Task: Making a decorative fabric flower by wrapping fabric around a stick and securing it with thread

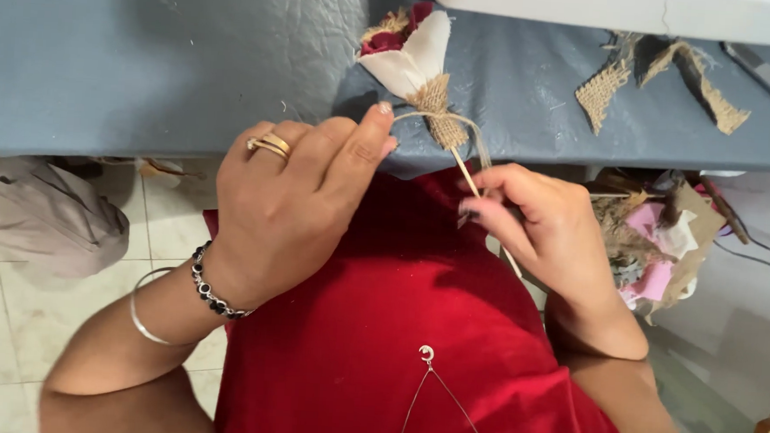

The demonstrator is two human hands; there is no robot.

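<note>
A small cloth flower (409, 49) with cream and dark red petals lies at the edge of the grey-blue table (147, 63), its base wrapped in burlap (439, 114) on a thin wooden stick (470, 179). A loop of jute twine (425, 116) goes round the burlap wrap. My left hand (284, 207) rests beside the wrap, its thumb tip pressing on the twine. My right hand (534, 220) pinches the stick and the twine ends just below the table edge.
Burlap scraps (664, 77) lie on the table at the right, below a white object (624, 9) at the top edge. A box of fabric scraps (656, 239) sits on the floor at the right. Grey cloth (34, 211) hangs at the left. My red garment (396, 331) fills the middle.
</note>
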